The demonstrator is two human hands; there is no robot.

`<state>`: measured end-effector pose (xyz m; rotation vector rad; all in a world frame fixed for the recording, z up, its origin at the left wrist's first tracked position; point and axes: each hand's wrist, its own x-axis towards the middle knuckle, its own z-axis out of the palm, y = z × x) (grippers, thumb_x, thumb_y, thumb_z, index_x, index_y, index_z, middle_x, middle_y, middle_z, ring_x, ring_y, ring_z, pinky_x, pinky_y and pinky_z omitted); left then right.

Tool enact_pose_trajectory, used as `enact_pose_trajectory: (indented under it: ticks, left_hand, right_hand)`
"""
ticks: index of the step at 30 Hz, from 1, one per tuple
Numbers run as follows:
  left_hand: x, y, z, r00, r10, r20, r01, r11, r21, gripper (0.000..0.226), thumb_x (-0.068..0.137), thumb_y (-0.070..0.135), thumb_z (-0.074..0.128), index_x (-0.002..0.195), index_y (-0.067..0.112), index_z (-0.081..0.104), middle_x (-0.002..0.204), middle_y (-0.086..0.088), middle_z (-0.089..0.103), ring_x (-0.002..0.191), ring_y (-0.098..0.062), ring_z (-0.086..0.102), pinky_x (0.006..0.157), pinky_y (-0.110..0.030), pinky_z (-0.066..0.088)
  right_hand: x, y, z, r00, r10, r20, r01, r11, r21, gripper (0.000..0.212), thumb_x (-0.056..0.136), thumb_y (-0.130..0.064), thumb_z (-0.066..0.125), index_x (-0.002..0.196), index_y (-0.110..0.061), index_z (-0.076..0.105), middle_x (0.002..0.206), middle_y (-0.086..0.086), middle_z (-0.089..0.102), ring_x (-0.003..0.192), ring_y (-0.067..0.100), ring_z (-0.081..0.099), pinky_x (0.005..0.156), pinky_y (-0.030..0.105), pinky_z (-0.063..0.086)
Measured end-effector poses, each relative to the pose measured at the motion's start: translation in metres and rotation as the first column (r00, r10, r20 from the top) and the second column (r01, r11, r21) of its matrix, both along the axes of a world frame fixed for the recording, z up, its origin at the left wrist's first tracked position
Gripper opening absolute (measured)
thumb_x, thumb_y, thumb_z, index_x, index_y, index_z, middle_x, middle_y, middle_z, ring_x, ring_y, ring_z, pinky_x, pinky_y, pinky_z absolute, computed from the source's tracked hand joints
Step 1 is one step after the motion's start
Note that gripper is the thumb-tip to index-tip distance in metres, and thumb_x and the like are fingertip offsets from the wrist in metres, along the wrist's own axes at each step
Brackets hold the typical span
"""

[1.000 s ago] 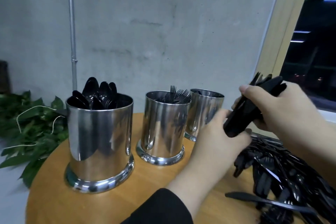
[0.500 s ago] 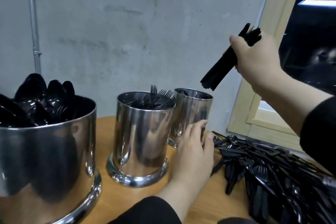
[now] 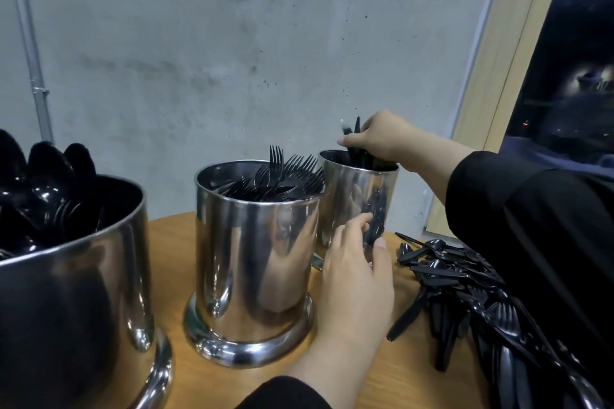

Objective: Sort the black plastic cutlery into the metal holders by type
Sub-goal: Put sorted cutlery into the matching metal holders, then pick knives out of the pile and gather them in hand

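Bundle of black cutlery (image 3: pixel 356 148) upright in the far metal holder (image 3: pixel 357 199), right of centre in the frame, lower ends down inside the rim, top ends poking up past the fingers; type too dark to tell. Gripped near the top by the right hand (image 3: pixel 378 141), fingers curled round it just above the holder's mouth. Left hand (image 3: pixel 355 272) lower in the frame, fingers loosely bent against the same holder's polished side, thumb toward the right, nothing pinched.

Touching or nearly touching that holder on its left, the middle metal holder (image 3: pixel 252 262), packed with forks (image 3: pixel 285 176) fanning toward the far holder's rim and crowding the gap between the two. Lower left of the frame, cut by the edge, a larger near holder (image 3: pixel 83 292) full of spoons (image 3: pixel 43 173). Lower right, a loose pile of unsorted cutlery (image 3: pixel 465 289) on the wooden table (image 3: pixel 172 236), partly hidden under the right arm's black sleeve (image 3: pixel 531 226).

Behind all three holders, the grey concrete wall (image 3: pixel 199 60), close to the table's rounded back edge; grey pipe (image 3: pixel 28 43) at upper left; pale wooden window frame (image 3: pixel 498 60) and dark glass at upper right. Bare wood showing only between the holders and in front of the middle one
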<state>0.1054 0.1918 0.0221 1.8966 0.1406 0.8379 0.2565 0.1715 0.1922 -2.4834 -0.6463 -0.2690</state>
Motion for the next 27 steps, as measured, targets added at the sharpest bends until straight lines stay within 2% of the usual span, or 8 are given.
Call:
enact_pose_trajectory:
  ticks: [3,5,7,10,13,17,21,27]
  left_hand:
    - [0.0,0.001,0.0,1.0,-0.014,-0.004,0.014,1.0,0.006,0.034,0.106,0.038,0.044,0.139,0.043,0.043,0.141,0.026,0.045,0.13,0.003,0.041,0.11,-0.031,0.042]
    - [-0.002,0.0,0.001,1.0,-0.02,0.0,0.02,1.0,0.013,0.035,0.106,0.039,0.044,0.14,0.043,0.044,0.141,0.025,0.046,0.13,0.003,0.042,0.11,-0.03,0.042]
    - [-0.004,-0.001,0.001,0.999,-0.032,0.008,0.032,0.999,0.03,0.035,0.106,0.038,0.045,0.141,0.041,0.045,0.14,0.024,0.047,0.13,0.001,0.043,0.11,-0.029,0.041]
    - [-0.008,-0.005,0.004,0.998,-0.058,0.025,0.056,0.995,0.077,0.035,0.106,0.036,0.046,0.14,0.039,0.047,0.138,0.021,0.051,0.129,-0.002,0.045,0.108,-0.029,0.042]
    - [-0.018,-0.012,0.008,0.994,-0.102,0.04,0.092,0.976,0.196,0.036,0.107,0.035,0.045,0.142,0.033,0.05,0.137,0.017,0.054,0.126,-0.002,0.048,0.104,-0.026,0.042]
    - [-0.038,-0.033,0.015,0.973,-0.231,0.032,0.192,0.873,0.448,0.036,0.107,0.035,0.043,0.138,0.024,0.057,0.129,0.011,0.062,0.119,-0.006,0.053,0.097,-0.025,0.041]
    - [-0.061,-0.071,0.021,0.941,-0.298,-0.16,0.328,0.688,0.648,0.039,0.106,0.042,0.042,0.143,0.034,0.051,0.139,0.015,0.056,0.127,-0.009,0.051,0.102,-0.028,0.04]
    - [-0.075,-0.125,0.019,0.908,-0.221,-0.356,0.412,0.627,0.662,0.043,0.105,0.056,0.037,0.143,0.039,0.046,0.142,0.02,0.049,0.129,-0.008,0.05,0.097,-0.035,0.047]
  right_hand:
    - [-0.003,0.001,-0.001,1.0,0.022,-0.001,-0.022,0.998,-0.067,0.063,0.083,-0.067,0.067,0.071,-0.006,0.06,0.058,0.005,0.032,0.057,0.023,0.034,0.054,0.032,0.025]
    - [-0.007,-0.005,-0.002,0.999,0.028,0.036,-0.025,0.997,-0.068,0.075,0.092,-0.067,0.053,0.11,0.004,0.069,0.064,0.008,0.042,0.062,0.025,0.042,0.057,0.03,0.032]
    - [-0.014,-0.017,-0.003,0.994,0.03,0.107,-0.032,0.999,0.015,0.064,0.1,-0.059,0.044,0.122,-0.003,0.066,0.076,0.006,0.058,0.074,0.025,0.054,0.067,0.031,0.042]
    - [-0.028,-0.049,-0.005,0.961,-0.002,0.277,-0.049,0.983,0.179,0.045,0.104,-0.05,0.044,0.117,-0.014,0.067,0.098,0.005,0.069,0.084,0.021,0.06,0.071,0.029,0.042]
    - [-0.054,-0.099,-0.013,0.93,-0.046,0.364,-0.023,0.983,0.183,0.041,0.103,-0.049,0.046,0.113,-0.017,0.07,0.094,-0.004,0.067,0.085,0.018,0.062,0.069,0.028,0.039]
    - [-0.109,-0.196,-0.048,0.936,-0.05,0.348,0.025,0.997,0.074,0.028,0.101,-0.046,0.051,0.102,-0.026,0.071,0.091,-0.014,0.072,0.079,0.002,0.063,0.072,0.029,0.049]
    - [-0.166,-0.297,-0.095,0.966,-0.098,0.238,0.105,0.994,-0.017,0.019,0.098,-0.045,0.055,0.099,-0.033,0.07,0.086,-0.021,0.07,0.079,-0.009,0.062,0.067,0.013,0.046]
    - [-0.194,-0.372,-0.146,0.965,-0.174,0.196,0.181,0.983,-0.019,0.013,0.097,-0.04,0.058,0.097,-0.036,0.07,0.085,-0.02,0.069,0.083,-0.006,0.061,0.066,0.015,0.042]
